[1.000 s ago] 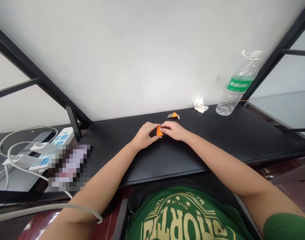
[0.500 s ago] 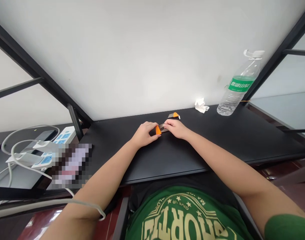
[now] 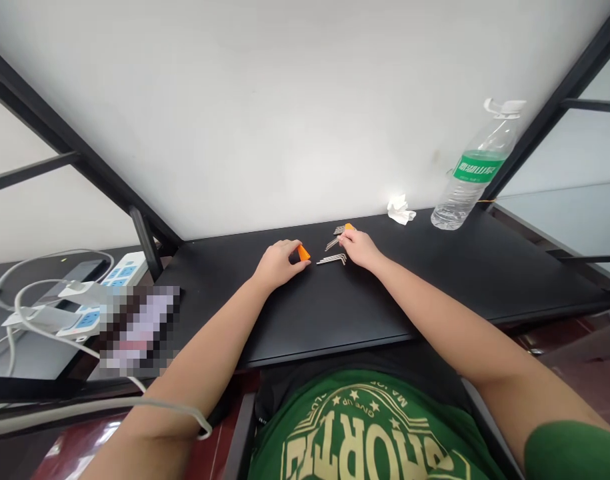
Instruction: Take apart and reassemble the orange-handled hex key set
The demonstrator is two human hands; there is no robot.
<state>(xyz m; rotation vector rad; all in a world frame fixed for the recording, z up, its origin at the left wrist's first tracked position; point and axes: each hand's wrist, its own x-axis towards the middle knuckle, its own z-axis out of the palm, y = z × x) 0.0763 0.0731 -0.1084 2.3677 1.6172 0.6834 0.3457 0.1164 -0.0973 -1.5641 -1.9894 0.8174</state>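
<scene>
My left hand [image 3: 281,265] grips a small orange holder [image 3: 303,253] between thumb and fingers; no keys show in it. My right hand [image 3: 359,248] pinches several thin metal hex keys [image 3: 332,244], which point down to the left. Just below them, more L-shaped hex keys [image 3: 333,259] lie on the black table [image 3: 329,313] between my hands. Behind my right fingers sits a second orange holder [image 3: 350,227] with metal keys in it, partly hidden by the hand.
A crumpled white tissue [image 3: 401,209] and a clear plastic bottle [image 3: 472,173] with a green label stand by the wall. On the left are a power strip [image 3: 127,270], white cables, and a blurred flat object [image 3: 142,327]. Black frame bars rise on both sides.
Hex keys have come out of the orange holder, some now on the table, some in my right hand. My left hand with the holder has shifted left, my right hand slightly right.
</scene>
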